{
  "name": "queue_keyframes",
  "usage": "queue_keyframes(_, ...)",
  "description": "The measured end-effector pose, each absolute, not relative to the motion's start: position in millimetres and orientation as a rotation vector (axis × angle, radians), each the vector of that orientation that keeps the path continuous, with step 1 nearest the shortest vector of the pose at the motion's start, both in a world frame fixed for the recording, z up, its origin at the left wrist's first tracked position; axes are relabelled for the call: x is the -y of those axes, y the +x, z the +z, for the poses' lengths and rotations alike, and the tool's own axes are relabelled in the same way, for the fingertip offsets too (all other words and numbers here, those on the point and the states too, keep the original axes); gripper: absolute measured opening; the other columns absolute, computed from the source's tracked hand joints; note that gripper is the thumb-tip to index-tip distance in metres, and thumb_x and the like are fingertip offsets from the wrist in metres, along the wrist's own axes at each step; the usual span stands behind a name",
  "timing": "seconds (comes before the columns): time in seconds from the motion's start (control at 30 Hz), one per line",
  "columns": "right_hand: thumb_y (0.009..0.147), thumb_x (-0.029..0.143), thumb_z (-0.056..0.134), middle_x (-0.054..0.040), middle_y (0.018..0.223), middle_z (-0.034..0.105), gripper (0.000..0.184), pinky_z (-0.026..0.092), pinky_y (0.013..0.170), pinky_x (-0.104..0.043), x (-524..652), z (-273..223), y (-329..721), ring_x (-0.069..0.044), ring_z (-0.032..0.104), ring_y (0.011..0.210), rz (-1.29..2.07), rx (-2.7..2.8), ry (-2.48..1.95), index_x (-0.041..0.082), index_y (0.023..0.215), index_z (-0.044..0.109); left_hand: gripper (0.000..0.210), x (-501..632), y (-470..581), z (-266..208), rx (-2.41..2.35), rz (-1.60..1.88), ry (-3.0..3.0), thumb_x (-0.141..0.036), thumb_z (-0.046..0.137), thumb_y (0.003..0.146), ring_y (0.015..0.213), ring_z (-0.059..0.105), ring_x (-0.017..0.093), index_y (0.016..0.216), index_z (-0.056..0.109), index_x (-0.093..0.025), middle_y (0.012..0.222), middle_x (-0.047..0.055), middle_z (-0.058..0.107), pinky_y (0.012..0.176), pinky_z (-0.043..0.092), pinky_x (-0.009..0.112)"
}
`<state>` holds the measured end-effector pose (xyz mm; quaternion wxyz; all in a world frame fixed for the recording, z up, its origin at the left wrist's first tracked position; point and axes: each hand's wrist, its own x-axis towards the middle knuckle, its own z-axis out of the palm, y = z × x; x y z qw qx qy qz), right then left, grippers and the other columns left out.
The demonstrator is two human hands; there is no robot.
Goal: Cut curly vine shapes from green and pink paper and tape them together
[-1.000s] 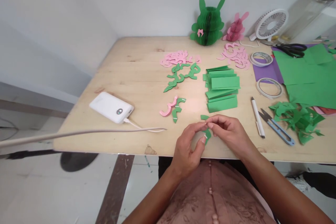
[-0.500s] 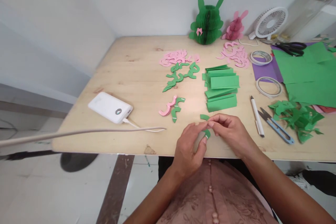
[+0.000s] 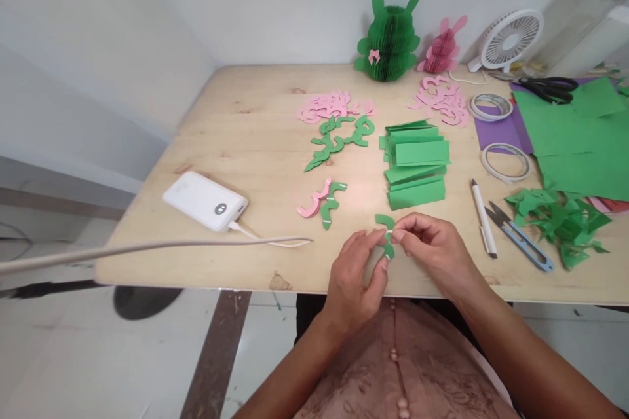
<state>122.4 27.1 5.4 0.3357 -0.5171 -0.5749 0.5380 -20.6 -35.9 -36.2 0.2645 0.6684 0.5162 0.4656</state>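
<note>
A wavy green paper cutout lies near the table's front edge between my hands. My left hand steadies it, index finger at its middle and thumb at its lower end. Thumb and forefinger of my right hand are pinched together at a thin white strip, apparently tape, across the cutout's middle. Another white strip shows at its lower tip. Farther left lie a green wavy cutout with white strips and a pink wavy cutout, side by side.
Folded green paper strips lie ahead, beside green cutouts and pink cutouts. To the right are a pen, blue snips, green scraps and tape rolls. A power bank with a cable sits left.
My right fingertips have shifted slightly right and down, uncovering the white strip and more of the green cutout. My left hand stays nearly in place.
</note>
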Motion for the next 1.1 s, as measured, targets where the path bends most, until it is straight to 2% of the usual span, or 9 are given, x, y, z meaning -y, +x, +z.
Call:
queue_keyframes(0.23, 0.08, 0.033, 0.061, -0.0016, 0.07, 0.065, 0.017, 0.048, 0.06, -0.026, -38, -1, 136, -0.015, 0.058, 0.066, 1.244, 1.744, -1.378, 0.019, 0.072, 0.064, 0.029, 35, -21, -34, -1.367, 1.261, 1.901, -0.012, 0.049, 0.084, 0.1, 0.064, 0.021, 0.111, 0.054, -0.021, 0.105, 0.008, 0.069, 0.1, 0.045, 0.045)
queue_keyframes(0.4, 0.084, 0.03, 0.054, -0.0017, 0.073, 0.067, 0.017, 0.047, 0.064, -0.028, -45, -4, 140, -0.016, 0.06, 0.068, 1.177, 2.011, -1.426, 0.019, 0.076, 0.064, 0.028, 34, -21, -33, -1.347, 1.244, 1.909, -0.011, 0.049, 0.083, 0.101, 0.064, 0.021, 0.109, 0.054, -0.02, 0.106, 0.009, 0.069, 0.1, 0.045, 0.046)
queue_keyframes(0.7, 0.087, 0.034, 0.052, 0.0012, 0.063, 0.064, 0.02, 0.044, 0.055, -0.025, -45, -11, 137, -0.014, 0.057, 0.056, 0.876, 2.188, -1.453, 0.021, 0.077, 0.063, 0.025, 35, -21, -31, -1.36, 1.23, 1.897, -0.013, 0.047, 0.084, 0.1, 0.065, 0.021, 0.105, 0.057, -0.02, 0.103, 0.009, 0.069, 0.1, 0.045, 0.047)
queue_keyframes(0.87, 0.088, 0.033, 0.051, 0.0005, 0.069, 0.066, 0.017, 0.045, 0.058, -0.026, -41, -13, 138, -0.015, 0.059, 0.059, 0.886, 2.165, -1.442, 0.022, 0.081, 0.063, 0.025, 32, -24, -26, -1.369, 1.211, 1.938, -0.011, 0.047, 0.084, 0.107, 0.063, 0.022, 0.106, 0.056, -0.02, 0.106, 0.01, 0.069, 0.101, 0.043, 0.046)
queue_keyframes(1.1, 0.088, 0.031, 0.052, 0.0016, 0.068, 0.065, 0.015, 0.045, 0.06, -0.027, -39, -15, 137, -0.015, 0.059, 0.061, 0.937, 2.12, -1.469, 0.022, 0.082, 0.062, 0.021, 27, -24, -29, -1.334, 1.184, 2.015, -0.012, 0.046, 0.085, 0.101, 0.064, 0.019, 0.101, 0.058, -0.018, 0.101, 0.01, 0.068, 0.1, 0.045, 0.042)
